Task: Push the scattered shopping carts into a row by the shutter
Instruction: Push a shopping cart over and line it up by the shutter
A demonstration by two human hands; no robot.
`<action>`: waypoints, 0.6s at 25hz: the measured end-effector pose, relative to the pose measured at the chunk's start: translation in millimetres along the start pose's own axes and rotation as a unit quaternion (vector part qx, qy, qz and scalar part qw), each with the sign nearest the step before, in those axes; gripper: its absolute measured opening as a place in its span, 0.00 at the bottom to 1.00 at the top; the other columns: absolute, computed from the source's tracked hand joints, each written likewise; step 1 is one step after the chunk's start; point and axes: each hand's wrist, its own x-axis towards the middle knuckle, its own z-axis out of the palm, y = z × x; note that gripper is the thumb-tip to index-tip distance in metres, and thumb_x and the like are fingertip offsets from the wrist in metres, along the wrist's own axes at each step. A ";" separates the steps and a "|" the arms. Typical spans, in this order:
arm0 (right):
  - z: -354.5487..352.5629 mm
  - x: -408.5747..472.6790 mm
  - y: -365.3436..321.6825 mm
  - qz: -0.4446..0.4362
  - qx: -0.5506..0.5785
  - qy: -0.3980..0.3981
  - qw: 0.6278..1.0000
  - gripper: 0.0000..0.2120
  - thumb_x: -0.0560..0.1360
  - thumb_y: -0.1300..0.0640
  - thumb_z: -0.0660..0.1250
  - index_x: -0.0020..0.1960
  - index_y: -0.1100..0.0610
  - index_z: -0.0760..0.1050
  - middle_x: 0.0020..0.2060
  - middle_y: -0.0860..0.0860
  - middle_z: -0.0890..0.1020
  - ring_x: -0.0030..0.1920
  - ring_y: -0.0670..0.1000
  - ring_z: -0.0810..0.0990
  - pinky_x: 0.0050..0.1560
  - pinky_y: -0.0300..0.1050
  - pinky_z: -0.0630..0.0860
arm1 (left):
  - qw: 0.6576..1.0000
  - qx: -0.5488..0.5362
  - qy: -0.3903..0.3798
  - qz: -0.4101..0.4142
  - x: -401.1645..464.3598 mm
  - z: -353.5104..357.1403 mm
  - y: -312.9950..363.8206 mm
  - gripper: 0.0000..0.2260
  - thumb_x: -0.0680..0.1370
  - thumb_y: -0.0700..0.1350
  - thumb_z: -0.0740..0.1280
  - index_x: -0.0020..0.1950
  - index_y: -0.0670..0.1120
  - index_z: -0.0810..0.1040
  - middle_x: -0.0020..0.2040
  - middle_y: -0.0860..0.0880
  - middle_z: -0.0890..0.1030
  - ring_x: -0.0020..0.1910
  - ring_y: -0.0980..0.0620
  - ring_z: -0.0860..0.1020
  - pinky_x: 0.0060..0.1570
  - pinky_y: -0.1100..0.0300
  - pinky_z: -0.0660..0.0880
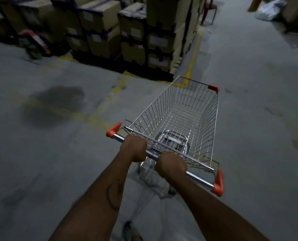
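The handle bar (163, 158) of one wire shopping cart (188, 117) is gripped by the left hand (133, 148) and right hand (170, 165), fingers curled over it. Beyond the cart, stacked cardboard boxes (110, 30) are blurred; cart wheels are mostly hidden.

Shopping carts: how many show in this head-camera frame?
1. The silver wire shopping cart with orange corner caps stands mid-frame, both hands on its handle bar. Others may be out of view.

single head-worn wide view, forward and down (close over the cart handle (163, 156))
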 end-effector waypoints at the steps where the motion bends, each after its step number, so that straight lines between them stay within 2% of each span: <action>1: 4.6 -13.7 -5.5 -0.018 0.003 -0.009 1.000 0.12 0.71 0.52 0.65 0.52 0.55 0.80 0.46 0.53 0.85 0.45 0.56 0.84 0.45 0.48 0.81 | 1.000 -0.008 -0.001 -0.008 -19.2 3.6 -0.3 0.09 0.70 0.55 0.69 0.42 0.51 0.79 0.37 0.52 0.78 0.37 0.51 0.76 0.47 0.53 0.73; 5: 26.1 -75.5 -19.1 -0.097 0.017 -0.033 0.995 0.14 0.72 0.52 0.66 0.55 0.56 0.79 0.46 0.53 0.84 0.45 0.55 0.84 0.45 0.48 0.81 | 0.997 -0.034 -0.026 -0.070 -107.2 24.5 12.4 0.08 0.71 0.56 0.69 0.42 0.52 0.81 0.36 0.54 0.78 0.37 0.52 0.76 0.53 0.51 0.73; 9: 52.3 -131.3 -18.5 -0.190 -0.020 -0.014 0.981 0.15 0.74 0.50 0.65 0.57 0.55 0.78 0.50 0.54 0.84 0.48 0.56 0.84 0.41 0.46 0.74 | 0.987 -0.068 -0.035 -0.143 -185.5 48.2 38.2 0.06 0.69 0.54 0.69 0.36 0.54 0.75 0.32 0.55 0.74 0.36 0.52 0.74 0.52 0.52 0.73; 11: 58.2 -159.7 -15.0 -0.209 -0.021 -0.024 0.977 0.14 0.74 0.51 0.65 0.57 0.55 0.77 0.50 0.54 0.84 0.48 0.57 0.84 0.39 0.47 0.72 | 0.980 -0.084 -0.023 -0.181 -224.4 58.1 59.2 0.06 0.67 0.54 0.68 0.35 0.54 0.74 0.32 0.54 0.76 0.36 0.51 0.76 0.51 0.53 0.74; 15: 68.7 -212.2 -10.2 -0.265 -0.037 -0.036 0.963 0.10 0.74 0.53 0.64 0.53 0.54 0.78 0.48 0.53 0.84 0.47 0.57 0.84 0.43 0.47 0.76 | 0.966 -0.092 -0.005 -0.243 -294.1 83.7 94.3 0.08 0.67 0.57 0.66 0.38 0.53 0.78 0.36 0.52 0.81 0.39 0.49 0.80 0.47 0.55 0.74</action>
